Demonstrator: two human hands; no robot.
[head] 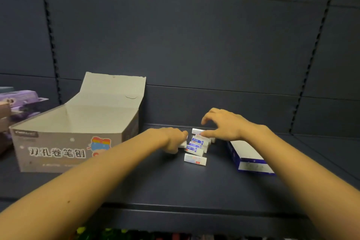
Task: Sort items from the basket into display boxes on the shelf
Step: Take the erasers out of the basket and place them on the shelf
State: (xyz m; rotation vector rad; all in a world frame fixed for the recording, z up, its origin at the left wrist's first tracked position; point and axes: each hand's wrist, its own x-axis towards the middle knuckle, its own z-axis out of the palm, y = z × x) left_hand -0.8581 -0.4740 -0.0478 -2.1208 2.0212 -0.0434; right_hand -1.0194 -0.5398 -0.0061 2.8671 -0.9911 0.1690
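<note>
Several small erasers (pixel 195 147) lie bunched at frame centre on the shelf (pixel 175 185), between your hands. Your left hand (pixel 171 139) clasps one; your right hand (pixel 224 125) hovers spread, holding nothing. Square the row first, then slide it into the blue box (pixel 248 155) right of centre.

You're looking at a matt, dark painted shelf (pixel 175 185) — smooth, little glare. The open display box (pixel 74 134) is plain uncoated cardboard inside, printed outside; the small erasers (pixel 195 160) wear slightly glossy printed paper sleeves.
</note>
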